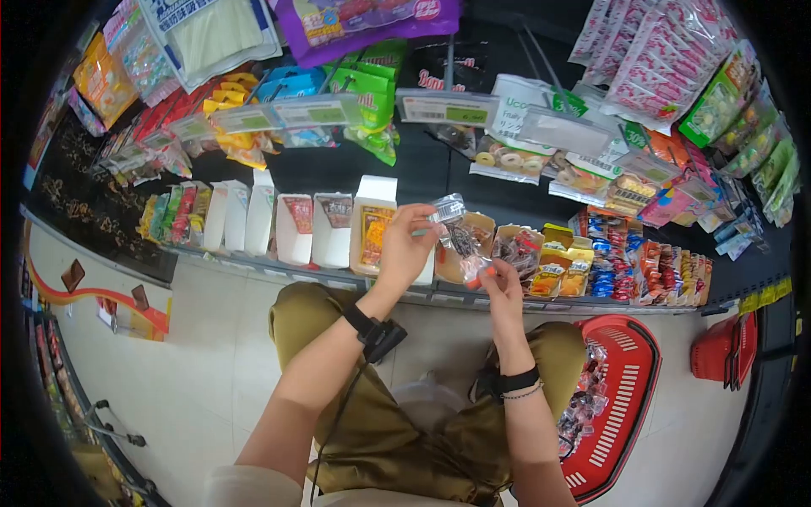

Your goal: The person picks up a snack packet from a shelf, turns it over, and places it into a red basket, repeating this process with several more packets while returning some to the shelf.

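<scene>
A small clear snack packet [460,241] with dark contents is stretched between my two hands, in front of the lower shelf. My left hand [408,241] pinches its silvery upper end, which carries a barcode label. Its lower end, with a red-orange patch, is between the fingers of my right hand [504,291]. Just behind the packet stands an open cardboard box [477,228], partly hidden by it. To the right of that is a box of dark-wrapped snacks [517,250]; left of my left hand is a box with an orange-yellow packet [374,239].
A red shopping basket [621,406] holding many clear-wrapped packets stands on the floor by my right knee. More red baskets [725,351] are stacked farther right. Bagged sweets [367,93] hang above the lower shelf, and white boxes [294,232] line it.
</scene>
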{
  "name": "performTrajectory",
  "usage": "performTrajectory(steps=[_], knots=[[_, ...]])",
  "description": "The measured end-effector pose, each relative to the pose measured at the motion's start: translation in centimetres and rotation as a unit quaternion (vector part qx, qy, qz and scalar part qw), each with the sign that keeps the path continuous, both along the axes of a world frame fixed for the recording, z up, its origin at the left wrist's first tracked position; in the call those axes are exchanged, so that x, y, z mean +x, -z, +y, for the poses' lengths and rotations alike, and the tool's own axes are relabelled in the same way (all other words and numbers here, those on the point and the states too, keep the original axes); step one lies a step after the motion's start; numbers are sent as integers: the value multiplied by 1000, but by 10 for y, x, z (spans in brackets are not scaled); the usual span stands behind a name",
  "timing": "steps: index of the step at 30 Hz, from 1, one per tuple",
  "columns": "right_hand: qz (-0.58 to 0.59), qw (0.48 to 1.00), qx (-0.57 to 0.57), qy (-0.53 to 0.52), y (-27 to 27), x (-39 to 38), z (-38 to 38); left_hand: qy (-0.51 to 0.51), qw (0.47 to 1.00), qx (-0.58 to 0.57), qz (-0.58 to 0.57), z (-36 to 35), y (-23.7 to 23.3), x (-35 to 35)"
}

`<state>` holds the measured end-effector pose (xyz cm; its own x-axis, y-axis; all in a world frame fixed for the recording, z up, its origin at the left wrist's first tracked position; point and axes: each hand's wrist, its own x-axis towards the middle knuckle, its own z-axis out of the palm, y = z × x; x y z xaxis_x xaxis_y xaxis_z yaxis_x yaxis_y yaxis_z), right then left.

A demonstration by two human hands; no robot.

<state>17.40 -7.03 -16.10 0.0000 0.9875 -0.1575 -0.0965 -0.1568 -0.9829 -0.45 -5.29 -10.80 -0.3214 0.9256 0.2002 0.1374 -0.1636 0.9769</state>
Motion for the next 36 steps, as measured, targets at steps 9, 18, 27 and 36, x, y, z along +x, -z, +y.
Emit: performTrajectory(steps=[9, 18, 27, 36], knots=[[114, 958, -18, -263, -59, -5, -37, 71, 994, 10, -88, -16, -21, -15], [129, 952, -4, -279, -66, -9, -45, 101, 989, 49, -93, -22, -35, -13], [142, 950, -10, -277, -61, -10, -46, 117, 987, 33, -101, -23, -36, -16], [173, 960, -3, -220, -68, 0, -55, 212, 962, -78, -153, -22, -31, 3]])
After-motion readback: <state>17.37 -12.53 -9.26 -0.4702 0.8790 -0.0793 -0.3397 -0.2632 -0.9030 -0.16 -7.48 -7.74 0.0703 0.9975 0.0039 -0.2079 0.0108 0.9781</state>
